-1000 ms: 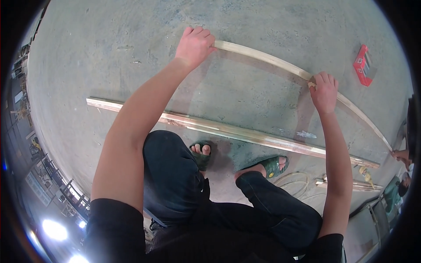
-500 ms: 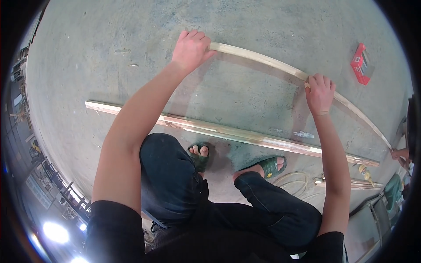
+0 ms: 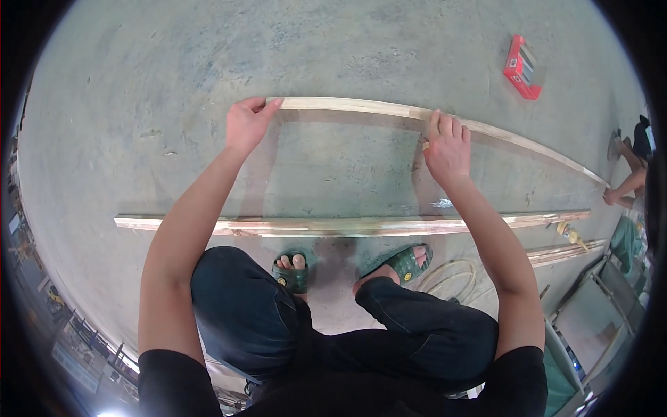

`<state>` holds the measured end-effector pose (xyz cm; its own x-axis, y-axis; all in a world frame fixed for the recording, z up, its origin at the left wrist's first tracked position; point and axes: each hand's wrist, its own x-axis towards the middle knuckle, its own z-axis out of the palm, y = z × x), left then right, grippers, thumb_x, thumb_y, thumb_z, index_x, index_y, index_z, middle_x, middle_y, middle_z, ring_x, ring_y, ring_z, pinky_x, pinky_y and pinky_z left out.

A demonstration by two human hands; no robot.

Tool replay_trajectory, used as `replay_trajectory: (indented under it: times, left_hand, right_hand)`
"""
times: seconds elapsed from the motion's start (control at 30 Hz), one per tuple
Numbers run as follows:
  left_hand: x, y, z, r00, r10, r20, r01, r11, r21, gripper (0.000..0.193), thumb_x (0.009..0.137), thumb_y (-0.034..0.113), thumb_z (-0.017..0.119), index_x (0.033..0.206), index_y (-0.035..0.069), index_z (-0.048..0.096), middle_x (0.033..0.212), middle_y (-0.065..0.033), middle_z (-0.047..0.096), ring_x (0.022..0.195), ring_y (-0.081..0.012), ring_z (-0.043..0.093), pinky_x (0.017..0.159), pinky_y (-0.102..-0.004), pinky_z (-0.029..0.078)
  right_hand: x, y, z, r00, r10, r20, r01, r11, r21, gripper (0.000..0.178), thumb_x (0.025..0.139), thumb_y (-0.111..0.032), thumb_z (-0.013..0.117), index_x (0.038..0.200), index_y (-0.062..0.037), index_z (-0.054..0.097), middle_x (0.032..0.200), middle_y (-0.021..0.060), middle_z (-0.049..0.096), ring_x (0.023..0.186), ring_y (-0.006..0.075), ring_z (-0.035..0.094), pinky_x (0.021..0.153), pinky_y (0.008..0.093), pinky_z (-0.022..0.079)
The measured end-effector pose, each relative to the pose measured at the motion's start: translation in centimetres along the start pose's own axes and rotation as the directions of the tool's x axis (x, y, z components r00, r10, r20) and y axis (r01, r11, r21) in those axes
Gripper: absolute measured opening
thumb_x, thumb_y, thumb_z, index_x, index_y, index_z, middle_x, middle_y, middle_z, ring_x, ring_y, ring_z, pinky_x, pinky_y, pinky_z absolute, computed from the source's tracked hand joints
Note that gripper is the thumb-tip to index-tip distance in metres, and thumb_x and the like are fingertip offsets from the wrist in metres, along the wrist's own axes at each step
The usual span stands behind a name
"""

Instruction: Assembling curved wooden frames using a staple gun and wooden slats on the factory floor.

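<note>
A long, pale wooden strip is held above the concrete floor, its shadow just below it. My left hand pinches its left end between thumb and fingers. Farther along, my right hand grips the strip with fingers over its far edge. At the far right, another person's hand is at the strip's other end. Nearer to my feet, a stack of long wooden strips lies across the floor, roughly parallel to the held one.
A red open box with grey contents lies at upper right. Right of my sandals are a coiled hose, a yellowish bottle-like thing and more wood strips. A metal-framed chair stands at lower right.
My view has turned. Both hands appear farther left and lower, still on the strip, which now lies more level across the picture. More of the other person shows at right.
</note>
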<state>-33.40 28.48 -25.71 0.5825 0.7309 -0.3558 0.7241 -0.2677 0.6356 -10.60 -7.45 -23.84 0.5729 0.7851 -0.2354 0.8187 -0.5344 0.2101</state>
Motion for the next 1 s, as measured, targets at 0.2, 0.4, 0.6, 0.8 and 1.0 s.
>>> replay_trajectory:
  times: [0.2,0.4,0.6,0.8,1.0]
  left_hand:
    - [0.7,0.4,-0.4,0.994,-0.071,0.077,0.062,0.992,0.114,0.052,0.094,0.051,0.078,0.091,-0.001,0.076,0.07,-0.0056,0.065,0.066,-0.0127,0.053,0.064,-0.0347,0.047]
    - [1.2,0.1,-0.4,0.993,-0.054,0.109,0.033,0.982,0.186,0.057,0.095,0.053,0.076,0.082,-0.002,0.069,0.066,-0.007,0.06,0.063,-0.0145,0.049,0.061,-0.0374,0.044]
    - [1.1,0.2,-0.9,0.994,0.003,0.113,-0.023,0.985,0.174,0.062,0.096,0.054,0.074,0.076,-0.003,0.062,0.063,-0.0108,0.052,0.062,-0.0157,0.045,0.06,-0.0394,0.042]
    - [1.8,-0.1,-0.2,0.987,0.038,0.156,-0.076,0.965,0.25,0.059,0.099,0.051,0.071,0.083,-0.005,0.065,0.066,-0.01,0.054,0.068,-0.0136,0.048,0.064,-0.04,0.043]
    - [2.1,-1.2,-0.7,0.986,-0.026,0.164,-0.001,0.987,0.161,0.052,0.101,0.048,0.069,0.087,-0.002,0.073,0.073,0.0,0.061,0.072,-0.0131,0.052,0.066,-0.037,0.044]
  right_hand:
    - [-0.1,-0.1,0.4,1.0,-0.004,0.013,0.004,1.0,0.025,0.086,0.085,-0.028,0.077,0.157,0.0041,0.043,0.14,0.0159,0.055,0.133,0.0325,0.052,0.111,0.0462,0.042]
    - [-0.7,-0.4,0.2,1.0,0.002,0.011,-0.003,0.994,0.112,0.091,0.084,-0.024,0.079,0.159,0.0049,0.038,0.147,0.0207,0.051,0.139,0.037,0.049,0.117,0.05,0.039]
    - [-1.4,-1.0,0.7,1.0,-0.026,-0.004,0.026,0.988,0.15,0.1,0.08,-0.027,0.083,0.162,0.0042,0.034,0.158,0.0261,0.043,0.148,0.0416,0.041,0.122,0.0521,0.037]
    - [-1.6,0.0,0.8,0.999,0.031,-0.039,-0.024,0.986,0.167,0.084,0.085,-0.031,0.077,0.156,0.0003,0.045,0.141,0.0211,0.054,0.138,0.0396,0.049,0.121,0.0531,0.035]
    - [1.3,3.6,-0.7,0.967,0.077,-0.242,0.061,0.855,0.516,0.051,0.085,-0.033,0.075,0.129,-0.0096,0.066,0.119,0.0107,0.063,0.121,0.0311,0.06,0.108,0.0517,0.042]
